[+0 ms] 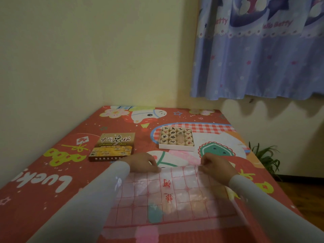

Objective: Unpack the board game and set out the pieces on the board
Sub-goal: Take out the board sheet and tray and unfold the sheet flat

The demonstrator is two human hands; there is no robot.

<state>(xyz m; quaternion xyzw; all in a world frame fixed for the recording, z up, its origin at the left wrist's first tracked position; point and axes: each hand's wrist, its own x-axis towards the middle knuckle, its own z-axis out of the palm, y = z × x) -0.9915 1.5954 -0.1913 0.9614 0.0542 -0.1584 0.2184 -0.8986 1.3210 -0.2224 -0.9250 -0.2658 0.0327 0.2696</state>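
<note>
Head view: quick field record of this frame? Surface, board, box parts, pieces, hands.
surface: red cartoon-print cloth
board: clear plastic sheet with red grid, lying near the person, far edge not flat
left hand: pinches the sheet's far edge
right hand: pinches the same edge
lid: printed box lid, flat on the cloth, beyond the left hand
tray: white, open, beyond the sheet
pieces: round wooden discs, all in the tray, none on the sheet
</note>
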